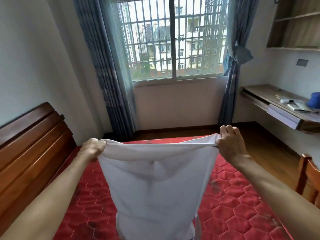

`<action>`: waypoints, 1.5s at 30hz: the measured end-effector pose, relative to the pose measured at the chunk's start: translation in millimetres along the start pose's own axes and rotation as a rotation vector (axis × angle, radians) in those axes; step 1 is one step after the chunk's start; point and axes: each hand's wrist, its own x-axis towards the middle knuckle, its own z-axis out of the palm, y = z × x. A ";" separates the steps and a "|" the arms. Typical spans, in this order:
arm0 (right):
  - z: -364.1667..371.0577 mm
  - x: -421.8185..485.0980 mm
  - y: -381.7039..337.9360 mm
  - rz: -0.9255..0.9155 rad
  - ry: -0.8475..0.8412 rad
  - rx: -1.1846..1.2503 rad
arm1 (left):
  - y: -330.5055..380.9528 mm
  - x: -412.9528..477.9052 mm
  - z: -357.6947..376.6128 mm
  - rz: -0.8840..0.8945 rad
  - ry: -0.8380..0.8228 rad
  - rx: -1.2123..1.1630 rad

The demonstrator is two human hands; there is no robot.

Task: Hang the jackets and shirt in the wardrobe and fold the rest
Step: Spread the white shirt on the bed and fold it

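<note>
left hand (pixel 93 148) grips white garment (pixel 155 184) left corner | right hand (pixel 230 144) grips right corner | hangs between

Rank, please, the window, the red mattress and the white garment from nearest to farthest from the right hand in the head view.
1. The white garment: gripped at its top edge by the right hand.
2. The red mattress: below the hand.
3. The window: on the far wall ahead.

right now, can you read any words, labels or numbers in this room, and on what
No text can be read.
white garment, gripped by the left hand and right hand: no print or label shows.
grey wall plate: too blurred to read.
small items on the desk: too small.
</note>
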 end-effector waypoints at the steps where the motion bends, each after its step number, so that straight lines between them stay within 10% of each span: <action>1: 7.5 16.8 0.3 0.030 -0.065 0.033 | 2.9 17.9 4.1 -0.021 -0.010 -0.025; 7: 58.8 120.4 -1.9 0.266 -0.450 0.306 | 62.9 81.9 16.4 -0.012 0.161 -0.204; 13: 70.3 170.3 10.9 0.377 -0.129 0.692 | 108.6 106.3 -15.9 -0.004 0.275 -0.778; 23: 2.4 153.2 46.9 0.225 0.209 0.800 | 101.5 73.2 -97.1 0.204 0.379 -0.866; 32: 10.9 -66.6 -23.2 0.233 0.080 0.890 | -65.4 -37.3 29.2 0.108 0.225 -0.557; 45: 217.9 -528.5 -193.0 0.465 -0.606 0.945 | -409.2 -259.7 413.1 -0.305 -0.037 -0.355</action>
